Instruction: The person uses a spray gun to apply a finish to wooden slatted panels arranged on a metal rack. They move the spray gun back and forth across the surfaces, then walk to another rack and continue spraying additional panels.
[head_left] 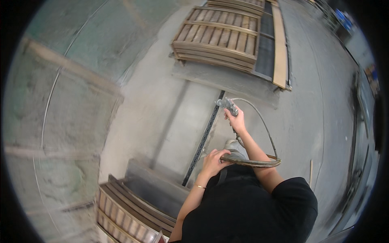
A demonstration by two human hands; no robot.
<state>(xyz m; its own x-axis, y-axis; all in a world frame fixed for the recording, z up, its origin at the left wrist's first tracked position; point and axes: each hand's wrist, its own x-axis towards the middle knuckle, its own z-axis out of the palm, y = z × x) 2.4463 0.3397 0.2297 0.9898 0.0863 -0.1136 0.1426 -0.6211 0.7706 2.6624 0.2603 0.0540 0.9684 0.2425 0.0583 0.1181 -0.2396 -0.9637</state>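
My right hand (237,119) is raised in front of me and grips a grey metal spray gun (227,105), its nozzle pointing left. A grey hose (263,125) arcs from the gun down to my waist and loops under my right forearm. My left hand (213,158) is closed on that hose loop (251,163) near my waist. I wear a black top and a thin bracelet on the left wrist.
A stack of slatted wooden frames (219,36) lies on the dusty concrete floor ahead, with a long plank (279,48) beside it. More slatted frames (125,210) sit at the lower left. A dark chain track (204,137) runs along the floor.
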